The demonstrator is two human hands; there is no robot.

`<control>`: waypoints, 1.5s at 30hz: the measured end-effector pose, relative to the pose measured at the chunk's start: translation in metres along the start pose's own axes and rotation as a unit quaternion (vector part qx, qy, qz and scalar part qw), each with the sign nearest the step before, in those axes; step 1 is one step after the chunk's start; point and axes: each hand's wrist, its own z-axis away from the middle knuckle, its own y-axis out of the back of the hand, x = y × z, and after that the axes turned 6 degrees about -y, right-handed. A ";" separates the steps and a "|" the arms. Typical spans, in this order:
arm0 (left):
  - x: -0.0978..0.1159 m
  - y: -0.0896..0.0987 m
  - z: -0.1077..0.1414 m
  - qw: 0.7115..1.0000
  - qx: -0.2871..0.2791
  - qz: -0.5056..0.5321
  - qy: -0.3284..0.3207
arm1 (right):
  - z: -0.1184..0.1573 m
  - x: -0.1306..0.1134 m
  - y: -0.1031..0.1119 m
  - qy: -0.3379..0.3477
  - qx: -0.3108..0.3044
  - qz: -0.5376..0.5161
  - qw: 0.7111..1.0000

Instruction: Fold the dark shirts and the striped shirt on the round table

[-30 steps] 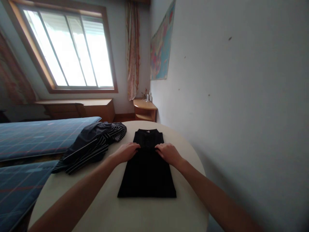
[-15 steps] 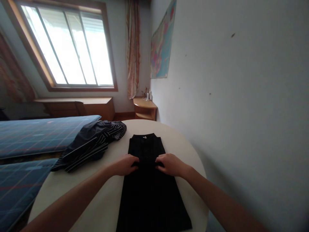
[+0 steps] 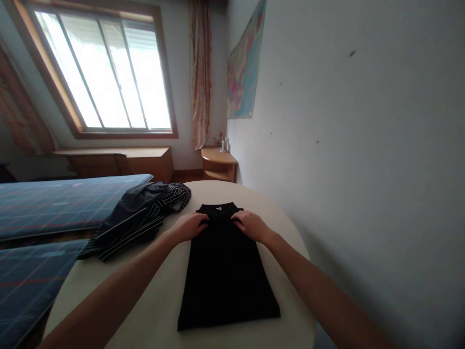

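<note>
A black shirt (image 3: 227, 276) lies in a long, narrow shape on the round cream table (image 3: 152, 310), its collar at the far end with a small pale label inside. Just below the collar, my left hand (image 3: 191, 226) is closed on the left side of the cloth. My right hand (image 3: 251, 225) grips the right side at the same height. Both thumbs point inward, and a cloth edge runs between the two hands. The near hem rests flat on the tabletop.
A crumpled dark striped garment (image 3: 141, 218) lies at the table's left edge. Beyond it are blue plaid mattresses (image 3: 72, 201). A white wall (image 3: 363, 169) rises along the right, and a wooden corner shelf (image 3: 218, 156) stands behind the table.
Both hands have moved away from me towards the collar, carrying the cloth edge with them. The near hem has slid up the table and now shows whole.
</note>
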 end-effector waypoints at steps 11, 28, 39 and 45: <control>0.001 -0.024 0.022 0.994 -0.076 0.064 -0.040 | 0.027 0.003 -0.012 0.056 -0.054 -0.048 0.996; -0.018 0.033 0.000 0.980 0.150 0.131 -0.012 | -0.007 0.008 0.042 0.023 0.093 -0.120 0.988; -0.047 -0.003 -0.030 0.962 0.190 0.186 0.059 | -0.050 0.034 0.018 0.003 0.077 -0.147 0.986; -0.057 -0.044 -0.032 0.966 0.157 0.172 0.110 | -0.060 0.041 -0.021 -0.039 0.026 -0.162 0.986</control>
